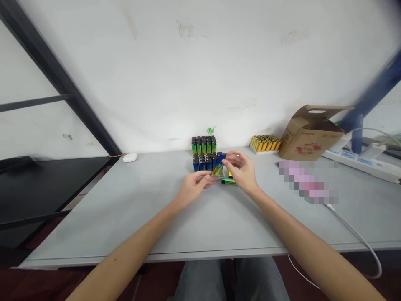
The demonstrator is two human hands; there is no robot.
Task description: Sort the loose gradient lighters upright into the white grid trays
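Note:
My right hand [242,169] pinches a blue and yellow battery [219,164] between thumb and fingers, tilted over the front right corner of a block of batteries. Beside it, my left hand [196,184] has its fingers closed on the near edge of a clear tray [218,177] under the held battery. Dark-topped blue batteries [202,163] stand upright in rows just behind my hands. Behind them are rows of green batteries [204,145] with dark tops. A green battery [228,182] lies on its side below my right hand, which partly covers it.
On the right are yellow batteries [266,143] in a white tray, an open cardboard box [313,136] and a white power strip [360,163]. A pixelated pink object [308,184] with a white cable [354,234] lies nearer. A white case [130,157] sits at back left.

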